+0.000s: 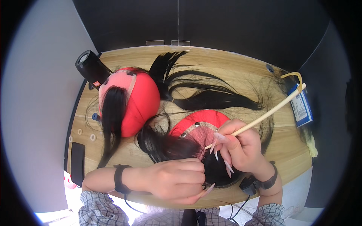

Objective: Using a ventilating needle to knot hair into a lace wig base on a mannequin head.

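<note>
A wig cap of pink net (194, 135) with black hair sits over a red form (208, 116), with round-headed pins along its band. My right hand (241, 147) pinches a long, pale wooden-handled ventilating needle (269, 112). The tool slants down to the left, its lower end at the net; the tip is too small to make out. Just left of it, my left hand (175, 180) is closed against the cap's near side, knuckles up. Its fingers hide whatever they grip. Black hair (160, 146) spreads over the cap beside that hand.
At the left a second red head form (145, 101) carries a partly haired cap, beside a black cylinder (90, 66). Loose black hair (211, 98) lies behind. A blue-and-white box (301, 107) stands right, a black flat object (78, 164) near left. Dark panels (233, 30) enclose the table.
</note>
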A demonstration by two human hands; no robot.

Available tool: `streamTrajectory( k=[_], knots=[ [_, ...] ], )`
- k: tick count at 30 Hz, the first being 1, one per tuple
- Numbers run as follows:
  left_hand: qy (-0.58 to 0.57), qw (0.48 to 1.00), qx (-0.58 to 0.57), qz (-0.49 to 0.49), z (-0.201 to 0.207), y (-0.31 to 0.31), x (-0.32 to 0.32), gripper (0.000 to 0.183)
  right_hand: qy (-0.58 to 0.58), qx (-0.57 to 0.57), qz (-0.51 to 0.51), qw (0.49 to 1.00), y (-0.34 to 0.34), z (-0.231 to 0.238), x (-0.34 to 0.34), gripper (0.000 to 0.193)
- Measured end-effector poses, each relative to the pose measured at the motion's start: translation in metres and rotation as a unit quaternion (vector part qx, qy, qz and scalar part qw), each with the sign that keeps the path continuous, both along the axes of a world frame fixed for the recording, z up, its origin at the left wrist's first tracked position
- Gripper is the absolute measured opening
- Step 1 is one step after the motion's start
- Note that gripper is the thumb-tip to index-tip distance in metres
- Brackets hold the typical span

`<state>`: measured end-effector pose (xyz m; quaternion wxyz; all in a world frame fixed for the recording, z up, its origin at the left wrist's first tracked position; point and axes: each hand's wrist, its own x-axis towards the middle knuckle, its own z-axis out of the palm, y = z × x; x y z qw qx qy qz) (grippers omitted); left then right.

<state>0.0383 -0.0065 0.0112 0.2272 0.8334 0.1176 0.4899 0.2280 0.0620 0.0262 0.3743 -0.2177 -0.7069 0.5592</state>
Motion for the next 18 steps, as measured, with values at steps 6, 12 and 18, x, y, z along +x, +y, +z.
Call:
streamTrajectory(
  k=[6,12,18],
  knots=[
    [-0.004,1.0,-0.006,-0.002,-0.0003,0.0,0.0002,0.019,0.005,0.019,-0.02,1.0,-0.0012,0.0002,-0.0017,0.015],
    [-0.002,1.0,-0.007,-0.004,-0.0013,-0.0005,-0.0002,0.018,0.01,-0.011,-0.024,1.0,-0.0015,-0.0019,-0.0002,0.014],
    [-0.016,1.0,0.021,-0.003,-0.0024,0.0007,0.0003,0.017,0.038,-0.081,-0.008,0.996,-0.0014,-0.0006,0.0002,0.013]
  ],
)
